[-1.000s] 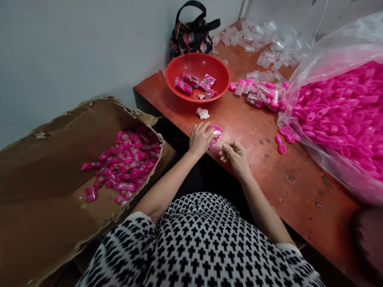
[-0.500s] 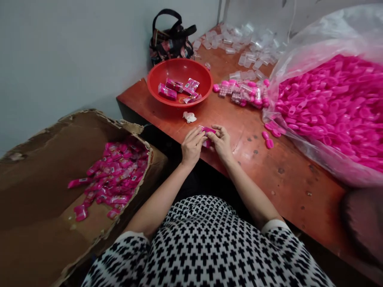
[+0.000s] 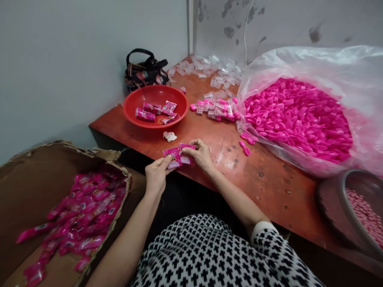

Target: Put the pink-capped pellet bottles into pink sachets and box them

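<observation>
My left hand (image 3: pixel 156 174) pinches a pink printed packet (image 3: pixel 173 156) between thumb and fingers at the table's front edge. Right beside it, my right hand (image 3: pixel 200 154) is closed on a second pink packet (image 3: pixel 187 154); the two packets meet or overlap, which I cannot tell. A red bowl (image 3: pixel 155 91) behind my hands holds several pink packets (image 3: pixel 145 114). Crumpled white tissue (image 3: pixel 170 136) lies between bowl and hands. At the lower left, a cardboard box (image 3: pixel 18 187) contains a heap of pink packets (image 3: pixel 86 207).
A plastic bag of pink spoon-like pieces (image 3: pixel 296 115) covers the right of the table (image 3: pixel 239 175). Filled tubes (image 3: pixel 217 108), clear caps (image 3: pixel 220 71) and a black handbag (image 3: pixel 145 75) stand or lie behind. A tub (image 3: pixel 344 199) of pink beads is at right.
My hands have moved apart, and two packets now show between them. The view has turned rightward and up, bringing the beads in the tub into sight.
</observation>
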`<state>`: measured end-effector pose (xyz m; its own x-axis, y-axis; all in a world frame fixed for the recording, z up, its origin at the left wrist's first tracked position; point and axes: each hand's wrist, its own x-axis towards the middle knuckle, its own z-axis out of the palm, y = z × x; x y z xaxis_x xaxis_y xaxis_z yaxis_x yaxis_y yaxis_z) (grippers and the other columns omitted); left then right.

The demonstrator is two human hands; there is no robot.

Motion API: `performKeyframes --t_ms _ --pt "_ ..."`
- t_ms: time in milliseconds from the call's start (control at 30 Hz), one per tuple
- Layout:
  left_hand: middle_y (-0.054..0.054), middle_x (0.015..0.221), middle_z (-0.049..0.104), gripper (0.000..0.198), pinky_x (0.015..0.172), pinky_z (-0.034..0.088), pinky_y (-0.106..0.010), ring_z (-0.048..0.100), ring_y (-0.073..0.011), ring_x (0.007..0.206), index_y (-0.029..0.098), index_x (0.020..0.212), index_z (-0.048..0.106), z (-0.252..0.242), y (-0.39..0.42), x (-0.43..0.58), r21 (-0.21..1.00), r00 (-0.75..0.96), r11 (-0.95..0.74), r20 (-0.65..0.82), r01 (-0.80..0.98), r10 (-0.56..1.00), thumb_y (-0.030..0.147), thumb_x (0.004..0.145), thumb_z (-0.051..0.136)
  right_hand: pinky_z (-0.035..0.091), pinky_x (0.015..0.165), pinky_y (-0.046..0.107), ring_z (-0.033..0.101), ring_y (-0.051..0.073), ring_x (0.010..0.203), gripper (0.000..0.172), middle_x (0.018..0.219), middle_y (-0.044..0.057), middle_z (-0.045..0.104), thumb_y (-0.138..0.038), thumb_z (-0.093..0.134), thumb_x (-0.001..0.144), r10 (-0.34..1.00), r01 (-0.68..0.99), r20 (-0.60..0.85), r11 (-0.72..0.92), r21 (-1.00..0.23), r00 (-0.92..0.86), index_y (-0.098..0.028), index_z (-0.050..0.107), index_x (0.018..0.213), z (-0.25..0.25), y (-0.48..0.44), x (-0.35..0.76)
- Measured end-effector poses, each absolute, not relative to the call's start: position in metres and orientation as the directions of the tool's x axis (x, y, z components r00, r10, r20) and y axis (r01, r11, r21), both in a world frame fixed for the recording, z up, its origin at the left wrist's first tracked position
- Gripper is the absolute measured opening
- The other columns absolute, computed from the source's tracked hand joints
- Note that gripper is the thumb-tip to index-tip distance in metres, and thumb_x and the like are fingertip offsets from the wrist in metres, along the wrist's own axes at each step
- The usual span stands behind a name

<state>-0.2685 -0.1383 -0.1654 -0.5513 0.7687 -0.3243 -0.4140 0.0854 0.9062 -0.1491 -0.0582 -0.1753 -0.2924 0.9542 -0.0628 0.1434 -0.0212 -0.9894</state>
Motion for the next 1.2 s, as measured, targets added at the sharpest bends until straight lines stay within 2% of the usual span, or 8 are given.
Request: performKeyframes --t_ms 133,267,400,500,633,833,1000,1200 --pt "-0.001 0.058 0.064 0.029 0.056 0.056 -0.023 0.060 -0.0100 0.052 0.010 0.061 0.069 -0.166 -0.143 -0.278 0.907 -0.579 0.106 -0.347 -0.408 0.737 0.031 0.046 0.083 0.046 0.075 0.035 0.060 0.022 0.086 0.036 0.090 0.006 0.065 -0.049 0.066 0.073 0.894 0.630 0.028 0.337 -0.700 -0.448 -0.020 0.060 0.094 -0.174 -0.046 -0.142" --pt "-0.001 0.055 0.064 0.028 0.053 0.054 -0.021 0.060 -0.0101 0.050 0.010 0.058 0.068 -0.163 -0.137 -0.281 0.883 -0.545 0.131 -0.389 -0.451 0.743 0.029 0.044 0.084 0.042 0.088 0.032 0.057 0.021 0.102 0.041 0.109 0.011 0.064 -0.049 0.054 0.084 0.829 0.640 0.233 0.545 -0.541 -0.509 -0.017 0.058 0.109 -0.144 0.012 -0.123" --pt "-0.002 0.053 0.063 0.029 0.050 0.052 -0.019 0.059 -0.0098 0.049 0.010 0.057 0.068 -0.159 -0.126 -0.281 0.851 -0.510 0.166 -0.443 -0.499 0.737 0.030 0.042 0.085 0.040 0.092 0.036 0.054 0.025 0.109 0.049 0.117 0.014 0.060 -0.053 0.039 0.089 0.865 0.799 0.331 0.485 -0.356 -0.378 -0.015 0.057 0.114 -0.101 0.122 -0.098" --pt "-0.002 0.053 0.062 0.031 0.050 0.051 -0.018 0.058 -0.0092 0.048 0.010 0.054 0.067 -0.157 -0.119 -0.282 0.805 -0.473 0.204 -0.510 -0.558 0.718 0.029 0.038 0.086 0.038 0.095 0.040 0.053 0.030 0.113 0.058 0.123 0.018 0.058 -0.057 0.036 0.089 0.930 0.917 0.189 0.349 -0.191 -0.315 -0.012 0.056 0.119 -0.087 0.202 -0.085" --pt "-0.001 0.052 0.061 0.032 0.047 0.051 -0.017 0.056 -0.0088 0.049 0.011 0.052 0.065 -0.158 -0.116 -0.288 0.752 -0.446 0.237 -0.580 -0.615 0.682 0.028 0.036 0.086 0.039 0.094 0.038 0.054 0.029 0.115 0.064 0.125 0.016 0.058 -0.061 0.028 0.088 0.940 0.955 -0.169 0.296 -0.027 -0.296 -0.015 0.059 0.120 -0.098 0.258 -0.077" --pt "0.001 0.054 0.061 0.028 0.048 0.054 -0.018 0.057 -0.0093 0.050 0.013 0.054 0.065 -0.164 -0.114 -0.297 0.763 -0.550 0.160 -0.577 -0.626 0.604 0.023 0.038 0.085 0.039 0.093 0.045 0.055 0.033 0.114 0.076 0.126 0.017 0.058 -0.073 0.026 0.082 0.927 0.949 -0.227 0.314 0.039 -0.298 -0.019 0.053 0.127 -0.122 0.232 -0.069" --pt "0.000 0.062 0.065 0.029 0.050 0.058 -0.025 0.062 -0.0136 0.055 0.015 0.061 0.067 -0.163 -0.114 -0.293 0.754 -0.509 0.163 -0.570 -0.637 0.645 0.031 0.045 0.085 0.044 0.083 0.041 0.057 0.032 0.110 0.069 0.124 0.014 0.060 -0.071 0.025 0.084 0.918 0.930 -0.172 0.366 0.019 -0.358 -0.025 0.046 0.132 -0.128 0.164 -0.058" --pt "-0.001 0.064 0.067 0.031 0.055 0.060 -0.025 0.063 -0.0140 0.060 0.014 0.061 0.069 -0.160 -0.116 -0.294 0.744 -0.491 0.151 -0.564 -0.651 0.663 0.029 0.041 0.086 0.040 0.088 0.047 0.050 0.033 0.115 0.063 0.125 0.012 0.059 -0.066 0.030 0.086 0.861 0.867 -0.151 0.496 0.037 -0.486 -0.028 0.045 0.133 -0.125 0.084 -0.040"
